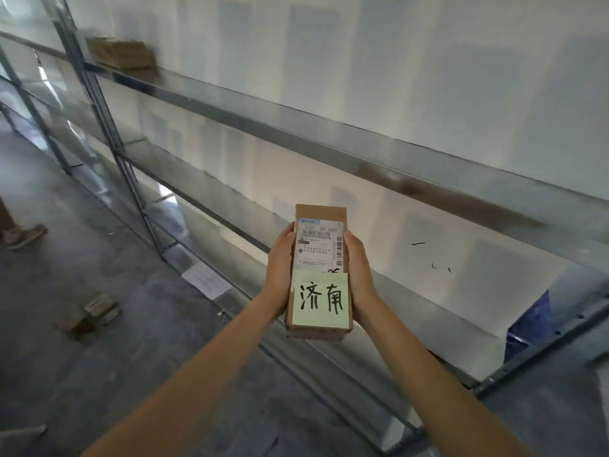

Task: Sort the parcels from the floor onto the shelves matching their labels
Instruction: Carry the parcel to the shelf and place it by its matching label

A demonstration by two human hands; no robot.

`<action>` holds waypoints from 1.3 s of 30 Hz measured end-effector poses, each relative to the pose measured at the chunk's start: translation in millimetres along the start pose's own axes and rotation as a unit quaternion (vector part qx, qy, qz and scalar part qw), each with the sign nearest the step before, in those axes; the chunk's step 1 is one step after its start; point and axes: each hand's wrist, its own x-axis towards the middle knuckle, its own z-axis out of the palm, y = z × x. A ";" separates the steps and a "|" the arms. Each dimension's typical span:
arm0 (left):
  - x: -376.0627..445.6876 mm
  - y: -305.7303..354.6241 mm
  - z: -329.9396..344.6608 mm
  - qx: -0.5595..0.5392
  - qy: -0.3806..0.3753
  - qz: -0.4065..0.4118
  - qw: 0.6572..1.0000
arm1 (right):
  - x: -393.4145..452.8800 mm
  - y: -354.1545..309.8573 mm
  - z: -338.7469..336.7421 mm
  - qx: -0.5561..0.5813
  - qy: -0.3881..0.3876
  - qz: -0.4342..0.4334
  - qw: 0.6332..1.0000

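Item one: a long brown cardboard parcel (319, 272), centre of the frame, which I hold up between both hands in front of the metal shelving (296, 127). It is off the floor and touches no shelf. My left hand (280, 275) grips its left long edge, my right hand (357, 275) its right long edge; the fingers of both curl round behind the box, out of my sight, with the thumbs lying along its sides.

Item two: a white printed shipping label (319, 245) with barcodes, on the upper half of the parcel's face; the print is too small for me to read.

Item three: a pale yellow sticky note (319, 299) over the lower half of the face, handwritten in black with the characters 济南.

Item four: the shelving itself, several grey tiers running from the upper left to the lower right of the frame, against a white wall.

Item five: a second brown box (122, 54), blurred, on a high tier at the upper left.

Item six: small brown parcels (89, 313) lying on the grey floor (99, 374) at the left, and a sheet of paper (206, 280) near the shelving's foot.

Item seven: another person's shoe (24, 235), at the left edge.
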 end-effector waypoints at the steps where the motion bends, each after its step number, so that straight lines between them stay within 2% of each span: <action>1: 6.7 -0.5 -0.5 0.000 0.009 -0.001 1.000 | 9.8 1.7 0.7 0.002 -0.008 0.006 1.000; 13: 82.1 3.3 -22.6 -0.028 0.121 -0.022 0.992 | 114.2 3.8 42.3 -0.001 -0.120 0.018 0.993; 21: 121.5 13.6 -83.9 -0.031 0.191 -0.001 0.981 | 148.5 13.9 113.9 0.018 -0.160 0.047 0.986; 29: 180.3 38.5 -180.4 -0.027 0.205 0.024 0.978 | 190.2 17.8 219.8 0.003 -0.174 0.034 0.984; 39: 252.3 87.6 -308.8 -0.032 0.172 0.030 0.984 | 238.4 21.8 362.1 0.025 -0.166 0.041 0.985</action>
